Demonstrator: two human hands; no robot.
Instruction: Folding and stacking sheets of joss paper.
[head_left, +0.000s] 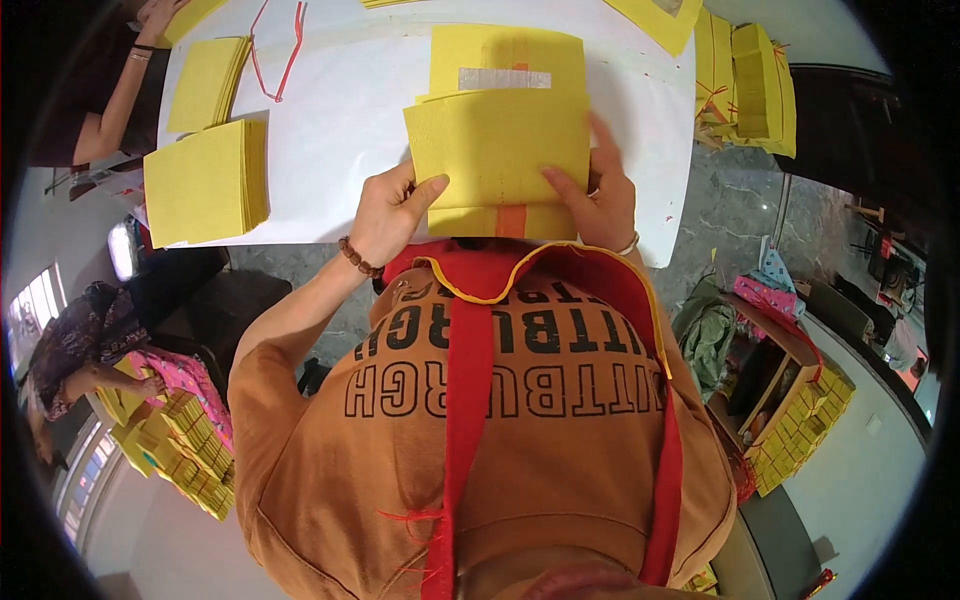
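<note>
My left hand grips the left edge of some yellow paper sheets, thumb on top and fingers tucked under. On the opposite edge my right hand holds the same sheets, its thumb on the face and its fingertips smeared along the side. The held sheets lie across a yellow paper stack at the table's near edge. Beyond them a silver rectangle shows on that stack. Closer to me, an orange mark shows on yellow paper. How many sheets I hold cannot be made out.
Yellow paper stacks sit at the left of the white table, near a red string. Another person's arm is at the far left. Yellow bundles stand right of the table; more yellow bundles are lower right.
</note>
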